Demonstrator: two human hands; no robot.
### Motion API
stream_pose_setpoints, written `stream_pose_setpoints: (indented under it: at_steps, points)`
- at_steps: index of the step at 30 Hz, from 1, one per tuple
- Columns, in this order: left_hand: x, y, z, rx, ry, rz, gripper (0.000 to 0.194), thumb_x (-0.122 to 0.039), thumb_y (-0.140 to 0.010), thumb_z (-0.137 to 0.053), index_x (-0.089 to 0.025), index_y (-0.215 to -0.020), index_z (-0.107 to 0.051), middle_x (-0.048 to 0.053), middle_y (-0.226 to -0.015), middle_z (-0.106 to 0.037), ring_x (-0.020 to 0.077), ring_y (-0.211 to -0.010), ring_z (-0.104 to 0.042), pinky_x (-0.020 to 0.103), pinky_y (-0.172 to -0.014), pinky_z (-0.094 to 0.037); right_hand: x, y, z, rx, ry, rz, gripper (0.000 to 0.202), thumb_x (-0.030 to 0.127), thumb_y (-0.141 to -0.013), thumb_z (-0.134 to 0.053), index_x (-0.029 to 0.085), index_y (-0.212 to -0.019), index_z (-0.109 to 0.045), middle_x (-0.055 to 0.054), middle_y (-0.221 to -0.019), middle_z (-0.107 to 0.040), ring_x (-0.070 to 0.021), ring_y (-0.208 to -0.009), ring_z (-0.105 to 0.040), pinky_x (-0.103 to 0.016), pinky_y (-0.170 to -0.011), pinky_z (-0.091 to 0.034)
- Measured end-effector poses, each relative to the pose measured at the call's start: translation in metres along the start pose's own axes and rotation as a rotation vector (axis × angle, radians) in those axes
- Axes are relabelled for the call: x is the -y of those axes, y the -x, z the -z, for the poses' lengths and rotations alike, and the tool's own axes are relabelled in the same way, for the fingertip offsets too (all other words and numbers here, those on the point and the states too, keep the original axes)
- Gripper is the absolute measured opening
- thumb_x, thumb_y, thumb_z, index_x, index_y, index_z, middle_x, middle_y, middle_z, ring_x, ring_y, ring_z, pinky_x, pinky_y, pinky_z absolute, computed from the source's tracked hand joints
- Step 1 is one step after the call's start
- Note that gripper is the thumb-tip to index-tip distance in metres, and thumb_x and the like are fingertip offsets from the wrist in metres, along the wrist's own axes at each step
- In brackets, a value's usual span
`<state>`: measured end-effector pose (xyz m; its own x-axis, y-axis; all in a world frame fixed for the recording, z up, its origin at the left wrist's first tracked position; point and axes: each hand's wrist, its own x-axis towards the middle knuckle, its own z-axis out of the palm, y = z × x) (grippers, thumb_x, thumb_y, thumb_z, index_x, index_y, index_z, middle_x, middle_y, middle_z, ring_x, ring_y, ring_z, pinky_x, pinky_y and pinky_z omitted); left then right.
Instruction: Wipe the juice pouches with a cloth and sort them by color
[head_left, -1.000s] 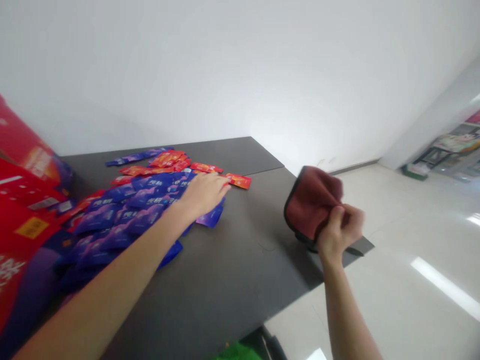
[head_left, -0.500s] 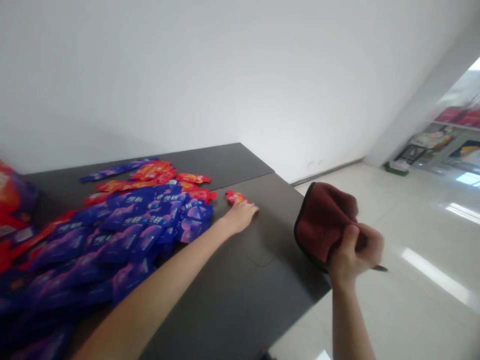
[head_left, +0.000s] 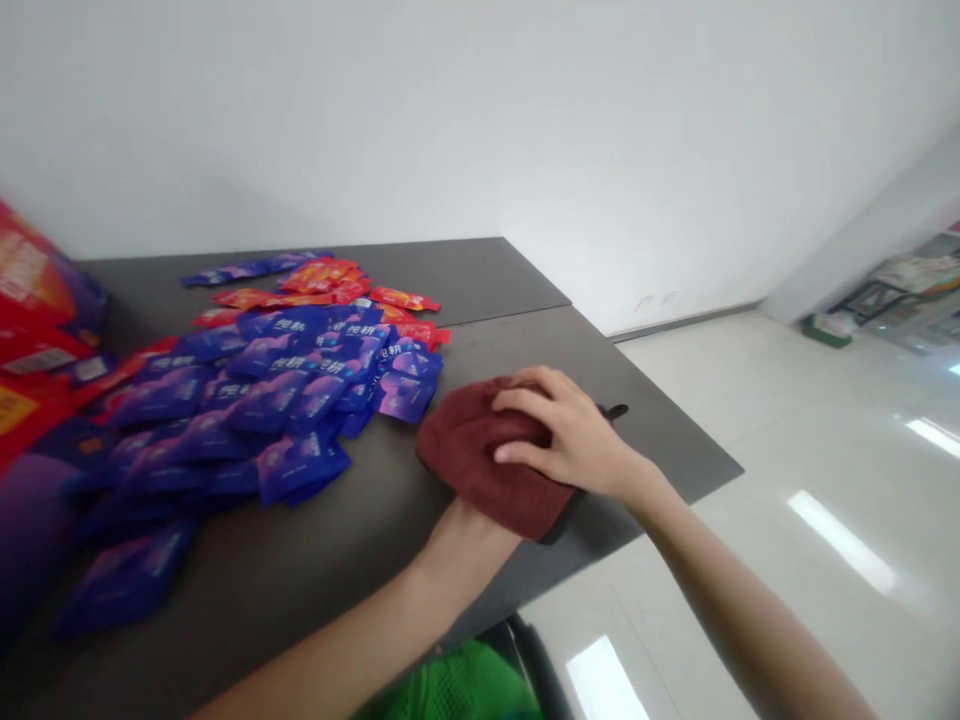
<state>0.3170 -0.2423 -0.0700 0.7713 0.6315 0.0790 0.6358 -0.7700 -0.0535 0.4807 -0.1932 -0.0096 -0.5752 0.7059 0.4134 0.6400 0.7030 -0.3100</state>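
A brown cloth (head_left: 465, 430) with a dark edge is bunched over the front right of the dark table (head_left: 645, 400). My right hand (head_left: 559, 430) grips it from above, thumb and fingers spread across the fabric. A narrow dark tip (head_left: 617, 411) sticks out beyond that hand. From below, my left hand (head_left: 476, 540) reaches under the cloth; its fingers are covered, so what they hold does not show. Left of the cloth lies a heap of blue-purple sachets (head_left: 292, 375), with red-orange sachets (head_left: 322, 275) behind it.
Large red and purple packages (head_left: 37, 290) stand at the left edge. A white wall (head_left: 375, 120) rises behind the table. Below the near edge is something green (head_left: 465, 685) beside a dark bar. Shiny pale floor (head_left: 795, 430) and shelving (head_left: 900, 290) are on the right.
My right hand has brought the cloth left, from beyond the table edge to over it. My left hand has drawn back beneath the cloth. The single red sachet it touched no longer shows.
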Motion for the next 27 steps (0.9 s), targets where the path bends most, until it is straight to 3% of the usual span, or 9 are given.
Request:
stream_pose_setpoints:
  at_steps: [3, 7, 10, 13, 16, 18, 22, 24, 27]
  points:
    - [-0.003, 0.008, -0.005, -0.006, -0.060, -0.029, 0.024, -0.004, -0.083, -0.045, -0.008, -0.100, -0.063, 0.011, -0.074, -0.069, 0.0180, -0.057, -0.065, 0.025, -0.048, -0.050, 0.004, -0.005, -0.029, 0.321, 0.003, 0.162, 0.034, 0.034, -0.087, -0.052, 0.024, -0.119, -0.054, -0.011, -0.128, -0.045, -0.0226, -0.109, -0.046, -0.037, -0.093, -0.036]
    - [-0.001, 0.017, -0.005, -0.035, -0.098, -0.078, 0.032, -0.004, -0.083, -0.045, -0.002, -0.112, -0.059, 0.021, -0.098, -0.069, 0.0243, -0.086, -0.068, 0.027, -0.060, -0.056, -0.008, -0.014, -0.054, 0.393, 0.127, 0.109, 0.022, 0.023, -0.084, -0.050, 0.022, -0.105, -0.059, -0.008, -0.112, -0.051, -0.0195, -0.088, -0.049, -0.033, -0.082, -0.038]
    - [-0.002, 0.020, -0.004, -0.047, -0.127, -0.094, 0.034, -0.005, -0.083, -0.047, 0.000, -0.114, -0.058, 0.024, -0.108, -0.065, 0.0283, -0.104, -0.062, 0.031, -0.076, -0.056, -0.033, -0.027, -0.059, 0.318, 0.221, -0.044, 0.023, 0.017, -0.085, -0.044, 0.020, -0.103, -0.058, -0.007, -0.100, -0.052, -0.0185, -0.083, -0.049, -0.030, -0.077, -0.038]
    - [-0.008, 0.019, -0.006, -0.050, -0.151, -0.071, 0.031, -0.005, -0.081, -0.050, 0.004, -0.109, -0.060, 0.028, -0.099, -0.066, 0.0324, -0.099, -0.064, 0.036, -0.076, -0.056, -0.051, -0.033, -0.043, 0.150, 0.254, -0.217, 0.017, 0.022, -0.088, -0.044, 0.018, -0.095, -0.059, -0.007, -0.094, -0.052, -0.0184, -0.080, -0.050, -0.029, -0.074, -0.039]
    - [-0.015, 0.019, -0.009, -0.062, -0.154, -0.068, 0.029, -0.005, -0.080, -0.052, 0.005, -0.105, -0.061, 0.030, -0.092, -0.067, 0.0345, -0.092, -0.066, 0.037, -0.069, -0.057, -0.033, -0.023, -0.012, -0.119, 0.148, -0.195, 0.018, 0.029, -0.091, -0.045, 0.019, -0.082, -0.057, -0.006, -0.091, -0.051, -0.0177, -0.083, -0.051, -0.029, -0.077, -0.040]
    - [-0.019, 0.019, -0.009, -0.075, -0.137, -0.086, 0.026, -0.004, -0.078, -0.052, 0.002, -0.102, -0.063, 0.027, -0.090, -0.068, 0.0314, -0.087, -0.068, 0.033, -0.065, -0.057, -0.006, -0.010, 0.002, -0.170, 0.059, -0.077, 0.018, 0.032, -0.091, -0.046, 0.020, -0.081, -0.056, -0.006, -0.096, -0.051, -0.0173, -0.087, -0.051, -0.029, -0.080, -0.040]
    - [-0.028, 0.022, -0.005, -0.088, -0.091, -0.099, 0.017, -0.004, -0.079, -0.051, -0.008, -0.087, -0.064, 0.010, -0.066, -0.068, 0.0182, -0.056, -0.065, 0.022, -0.045, -0.050, 0.032, 0.005, -0.020, 0.243, 0.164, 0.092, 0.018, 0.030, -0.092, -0.045, 0.023, -0.085, -0.059, -0.006, -0.099, -0.051, -0.0173, -0.084, -0.048, -0.030, -0.076, -0.040]
    - [-0.033, 0.022, -0.002, -0.092, -0.092, -0.073, 0.016, -0.004, -0.079, -0.049, -0.007, -0.086, -0.064, 0.010, -0.063, -0.066, 0.0180, -0.052, -0.064, 0.023, -0.042, -0.049, 0.028, 0.004, -0.043, 0.390, 0.263, 0.102, 0.018, 0.024, -0.093, -0.042, 0.026, -0.094, -0.060, -0.006, -0.097, -0.051, -0.0170, -0.080, -0.047, -0.029, -0.072, -0.038]
    - [-0.036, 0.022, 0.001, -0.091, -0.114, -0.057, 0.022, -0.003, -0.078, -0.049, 0.000, -0.096, -0.063, 0.021, -0.081, -0.069, 0.0263, -0.073, -0.070, 0.028, -0.053, -0.055, -0.002, -0.005, -0.064, 0.429, 0.326, 0.037, 0.022, 0.020, -0.092, -0.041, 0.026, -0.105, -0.058, -0.006, -0.099, -0.049, -0.0166, -0.081, -0.048, -0.028, -0.071, -0.037]
